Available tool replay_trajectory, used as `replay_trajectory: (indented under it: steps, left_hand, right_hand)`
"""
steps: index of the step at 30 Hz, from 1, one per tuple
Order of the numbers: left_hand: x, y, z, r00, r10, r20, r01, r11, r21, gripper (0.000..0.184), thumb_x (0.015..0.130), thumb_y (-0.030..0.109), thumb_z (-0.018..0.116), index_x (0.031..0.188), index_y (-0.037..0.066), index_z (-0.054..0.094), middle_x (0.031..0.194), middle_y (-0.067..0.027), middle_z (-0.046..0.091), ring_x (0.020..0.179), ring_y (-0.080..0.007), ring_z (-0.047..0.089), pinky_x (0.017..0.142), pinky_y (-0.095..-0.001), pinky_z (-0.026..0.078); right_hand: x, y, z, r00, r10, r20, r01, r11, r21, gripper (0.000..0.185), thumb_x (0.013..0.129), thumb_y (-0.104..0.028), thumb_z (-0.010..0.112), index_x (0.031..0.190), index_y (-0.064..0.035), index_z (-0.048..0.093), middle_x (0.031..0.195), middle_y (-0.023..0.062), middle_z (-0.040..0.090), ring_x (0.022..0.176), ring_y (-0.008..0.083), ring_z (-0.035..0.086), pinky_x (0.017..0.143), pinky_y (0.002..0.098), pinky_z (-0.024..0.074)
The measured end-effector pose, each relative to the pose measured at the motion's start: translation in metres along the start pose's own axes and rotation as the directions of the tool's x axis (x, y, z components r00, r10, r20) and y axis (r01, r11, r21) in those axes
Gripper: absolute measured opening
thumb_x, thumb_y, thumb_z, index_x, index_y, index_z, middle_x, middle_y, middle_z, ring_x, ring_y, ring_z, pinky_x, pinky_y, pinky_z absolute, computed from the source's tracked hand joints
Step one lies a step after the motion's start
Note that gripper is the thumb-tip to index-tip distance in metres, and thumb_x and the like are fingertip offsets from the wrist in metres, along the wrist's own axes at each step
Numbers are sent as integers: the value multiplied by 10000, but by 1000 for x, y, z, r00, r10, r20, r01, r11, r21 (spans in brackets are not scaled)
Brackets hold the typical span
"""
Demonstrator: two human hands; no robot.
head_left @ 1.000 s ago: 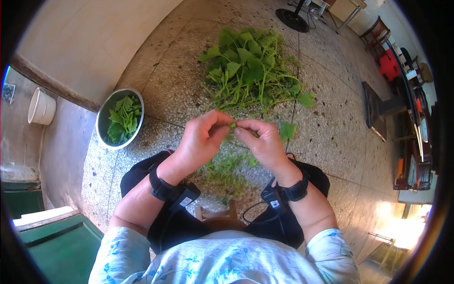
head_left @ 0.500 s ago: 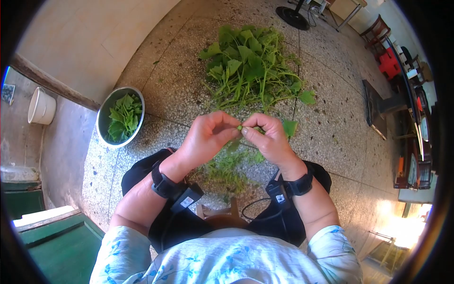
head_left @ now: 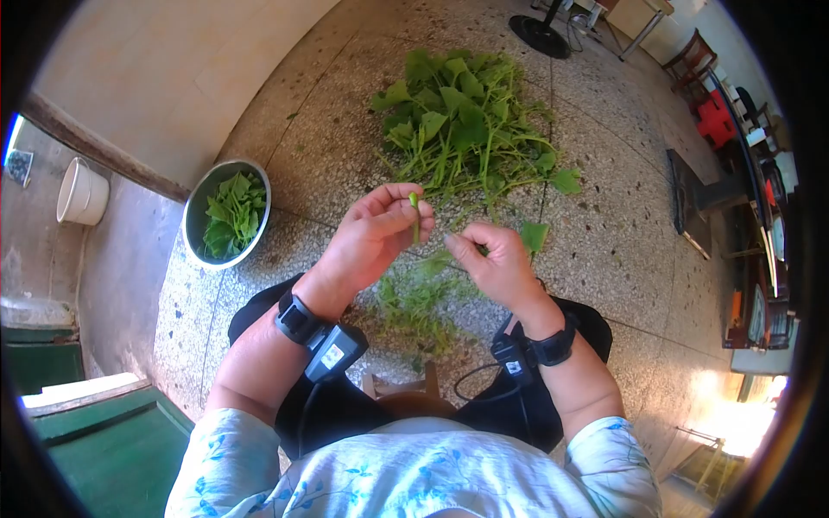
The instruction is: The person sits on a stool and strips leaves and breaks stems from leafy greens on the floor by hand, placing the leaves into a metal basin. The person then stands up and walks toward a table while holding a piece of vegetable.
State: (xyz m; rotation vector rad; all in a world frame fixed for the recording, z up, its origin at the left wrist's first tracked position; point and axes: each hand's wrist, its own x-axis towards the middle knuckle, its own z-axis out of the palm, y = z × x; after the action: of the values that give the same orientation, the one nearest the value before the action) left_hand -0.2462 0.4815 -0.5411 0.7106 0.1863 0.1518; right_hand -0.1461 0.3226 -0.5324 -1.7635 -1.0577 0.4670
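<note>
My left hand point(head_left: 373, 231) pinches a short green stem point(head_left: 415, 216) between thumb and fingers, its pale cut end upward. Just to the right, apart from it, my right hand point(head_left: 494, 262) is curled closed around a bit of green, mostly hidden by the fingers. Beyond both hands lies a large heap of leafy green vines point(head_left: 466, 121) on the speckled floor. Thin green scraps point(head_left: 419, 302) are strewn below the hands, between my knees. A metal bowl point(head_left: 188, 235) on the left holds green leaves point(head_left: 233, 214).
One loose leaf point(head_left: 534, 236) lies right of my right hand. A white bucket point(head_left: 83, 192) is at the far left. A round black stand base point(head_left: 540, 36) stands at the top, a dark flat-based object point(head_left: 688, 203) at the right. Wires hang from my wrist straps.
My hands, touching at the fingertips before, have come apart. The stem now stands up in my left hand, which has turned and moved slightly left; my right hand has moved slightly right and down.
</note>
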Motion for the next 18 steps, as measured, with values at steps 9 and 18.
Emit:
replay_trajectory:
  steps: [9, 18]
  left_hand:
    - [6, -4, 10, 993, 40, -107, -51, 993, -108, 186, 851, 66, 461, 1033, 32, 444, 938, -104, 573, 859, -197, 560, 755, -302, 462]
    - [7, -10, 6, 986, -43, -159, 39, 999, -30, 145, 850, 40, 453, 996, 40, 461, 923, -103, 580, 807, -174, 562, 673, -264, 463]
  right_hand:
    - [-5, -13, 15, 983, -118, -143, 114, 993, -38, 118, 729, -81, 601, 828, -31, 560, 672, 111, 559, 589, 227, 565, 514, 308, 435]
    - [-1, -11, 14, 917, -387, -94, 307, 838, -452, 77, 707, -72, 586, 755, -49, 530, 659, 86, 551, 595, 242, 563, 504, 321, 452]
